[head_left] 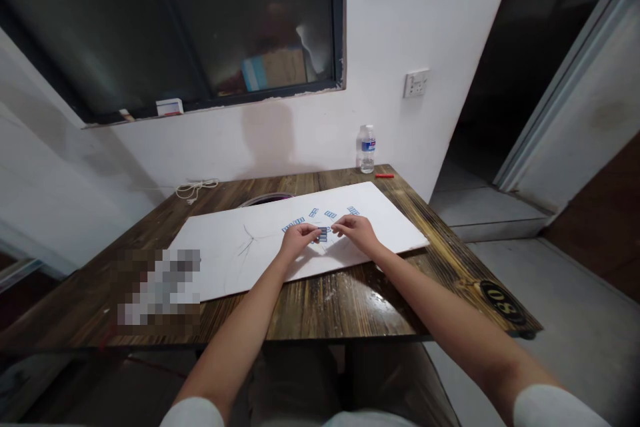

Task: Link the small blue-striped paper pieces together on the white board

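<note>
My left hand [299, 239] is closed in a pinch on a small blue piece with slots [323, 230], held just above a white board [220, 230]. Facing it from the right, my right hand [356, 230] has its thumb and fingertips together beside that piece; whatever they hold is too small to make out. Beyond the hands, several similar blue slotted pieces lie on the board, among them a long one [293, 224], an upright one [313, 212], a middle one [331, 215] and one by my right knuckles [353, 210].
The board lies across a dark wooden table [425, 310]. Toward the wall are a water bottle [367, 150], a red pen [385, 176], a white cable [195, 188] and a round rim [265, 199] partly under the board. Thin lines mark the board's left half. A blurred patch [165, 290] covers the left corner.
</note>
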The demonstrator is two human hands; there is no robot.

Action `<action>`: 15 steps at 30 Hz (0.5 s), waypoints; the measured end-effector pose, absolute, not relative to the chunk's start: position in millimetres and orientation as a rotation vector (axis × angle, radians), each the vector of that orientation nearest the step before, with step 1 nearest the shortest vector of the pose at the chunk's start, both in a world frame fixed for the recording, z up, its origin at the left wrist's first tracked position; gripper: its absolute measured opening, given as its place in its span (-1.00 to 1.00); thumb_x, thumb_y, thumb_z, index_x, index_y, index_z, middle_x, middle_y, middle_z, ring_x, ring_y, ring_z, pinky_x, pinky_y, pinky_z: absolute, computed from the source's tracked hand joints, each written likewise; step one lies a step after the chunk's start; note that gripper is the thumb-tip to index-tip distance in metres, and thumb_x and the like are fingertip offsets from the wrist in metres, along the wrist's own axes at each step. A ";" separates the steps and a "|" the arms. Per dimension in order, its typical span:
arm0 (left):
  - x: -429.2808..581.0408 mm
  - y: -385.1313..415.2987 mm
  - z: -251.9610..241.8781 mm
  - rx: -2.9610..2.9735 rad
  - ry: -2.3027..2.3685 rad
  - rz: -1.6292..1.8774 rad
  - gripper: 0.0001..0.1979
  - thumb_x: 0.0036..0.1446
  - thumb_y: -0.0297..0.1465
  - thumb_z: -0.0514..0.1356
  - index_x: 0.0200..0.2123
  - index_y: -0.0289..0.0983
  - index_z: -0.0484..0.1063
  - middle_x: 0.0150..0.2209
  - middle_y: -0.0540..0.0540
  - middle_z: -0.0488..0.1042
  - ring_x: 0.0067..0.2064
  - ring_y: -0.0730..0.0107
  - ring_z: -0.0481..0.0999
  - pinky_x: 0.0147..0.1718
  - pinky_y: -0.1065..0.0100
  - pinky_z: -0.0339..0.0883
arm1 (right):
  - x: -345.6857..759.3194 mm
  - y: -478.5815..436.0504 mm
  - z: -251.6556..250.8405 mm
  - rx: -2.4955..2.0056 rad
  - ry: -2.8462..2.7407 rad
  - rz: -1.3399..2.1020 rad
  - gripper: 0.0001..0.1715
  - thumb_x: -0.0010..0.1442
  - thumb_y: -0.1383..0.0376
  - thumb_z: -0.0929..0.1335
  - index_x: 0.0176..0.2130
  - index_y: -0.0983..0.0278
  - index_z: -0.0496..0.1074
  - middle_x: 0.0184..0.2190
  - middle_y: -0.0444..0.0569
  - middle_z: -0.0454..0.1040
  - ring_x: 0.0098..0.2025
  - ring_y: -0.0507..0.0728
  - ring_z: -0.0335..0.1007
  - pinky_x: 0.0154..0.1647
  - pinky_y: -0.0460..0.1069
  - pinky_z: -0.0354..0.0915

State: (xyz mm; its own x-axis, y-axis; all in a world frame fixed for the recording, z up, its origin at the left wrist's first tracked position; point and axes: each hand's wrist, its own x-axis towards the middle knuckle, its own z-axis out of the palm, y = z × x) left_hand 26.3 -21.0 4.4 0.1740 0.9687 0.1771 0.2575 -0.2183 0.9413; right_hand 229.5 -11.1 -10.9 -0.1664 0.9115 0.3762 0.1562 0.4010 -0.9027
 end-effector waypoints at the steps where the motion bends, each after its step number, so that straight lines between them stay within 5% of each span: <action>1: 26.1 -20.5 4.8 1.605 1.197 1.119 -0.64 -0.15 -0.11 0.37 -0.44 -0.31 0.56 -0.51 -0.10 0.55 -0.46 0.36 0.50 -0.40 0.37 0.36 | 232.3 -7.9 -11.4 -0.974 -1.576 0.891 -0.63 0.04 0.00 0.41 -0.45 0.26 0.53 -0.52 -0.06 0.55 -0.47 0.10 0.46 -0.40 -0.04 0.32; 10: 21.9 -12.8 -0.3 1.452 1.238 1.264 -0.57 -0.28 -0.08 0.41 -0.44 -0.32 0.56 -0.49 -0.10 0.56 -0.49 0.37 0.49 -0.45 0.35 0.39 | 271.7 19.6 -19.0 -1.269 -1.574 0.414 -0.67 0.22 0.10 0.29 -0.33 0.24 0.54 -0.35 0.00 0.59 -0.25 0.19 0.47 -0.18 0.05 0.32; 15: 18.5 -11.2 -1.5 1.453 1.258 1.280 -0.55 -0.27 -0.07 0.41 -0.42 -0.33 0.56 -0.48 -0.10 0.56 -0.48 0.36 0.49 -0.43 0.32 0.41 | 280.4 19.7 -18.9 -1.491 -1.872 0.059 -0.64 0.30 0.24 0.22 -0.04 0.28 0.49 -0.09 0.10 0.54 0.00 0.25 0.34 0.03 0.10 0.21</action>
State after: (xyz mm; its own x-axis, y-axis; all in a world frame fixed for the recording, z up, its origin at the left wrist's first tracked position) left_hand 18.5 -11.2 -1.5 -0.0109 0.9835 0.1803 0.1636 -0.1762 0.9707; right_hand 280.4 19.7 -18.9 -0.0610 0.8609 0.5051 0.8272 0.3268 -0.4571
